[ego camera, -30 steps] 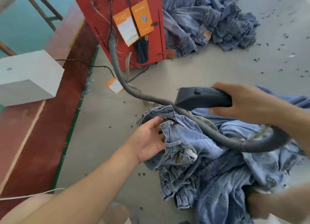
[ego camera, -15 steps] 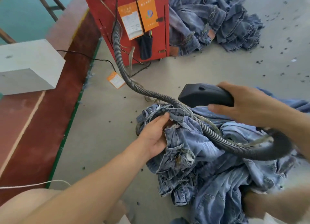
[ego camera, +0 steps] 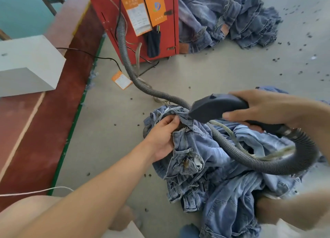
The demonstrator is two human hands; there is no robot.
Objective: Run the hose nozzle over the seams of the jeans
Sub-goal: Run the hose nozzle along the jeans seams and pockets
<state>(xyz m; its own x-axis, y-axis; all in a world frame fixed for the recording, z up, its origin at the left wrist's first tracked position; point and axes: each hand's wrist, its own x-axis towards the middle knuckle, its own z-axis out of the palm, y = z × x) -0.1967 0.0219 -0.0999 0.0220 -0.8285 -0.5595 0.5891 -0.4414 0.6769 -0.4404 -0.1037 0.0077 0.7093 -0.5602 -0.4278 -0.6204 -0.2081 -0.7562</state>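
Far left: red strip of floor (ego camera: 35, 130) with a green edge line; a white block (ego camera: 26, 66) sits on it. Bare grey floor (ego camera: 116, 139) runs from that line to the jeans, dotted with dark specks. At the far edge a red cabinet (ego camera: 110, 14) stands, orange tags (ego camera: 136, 14) hanging on its face; a second denim heap (ego camera: 228, 18) lies just right of it.

Left hand (ego camera: 161, 136): forearm reaches in from the near left corner, fingers curled, pinching a fold at the top of the jeans (ego camera: 214, 175), which are crumpled on the floor right of centre.

Ribbed hose (ego camera: 125, 46) drops from the cabinet, crosses the jeans and loops back up to the nozzle (ego camera: 214, 109).

Right hand (ego camera: 264, 111): wrapped round the nozzle's rear handle, thumb along the near side. Nozzle tip sits at the pinched fold, apparently touching, beside the left fingertips (ego camera: 175, 120).
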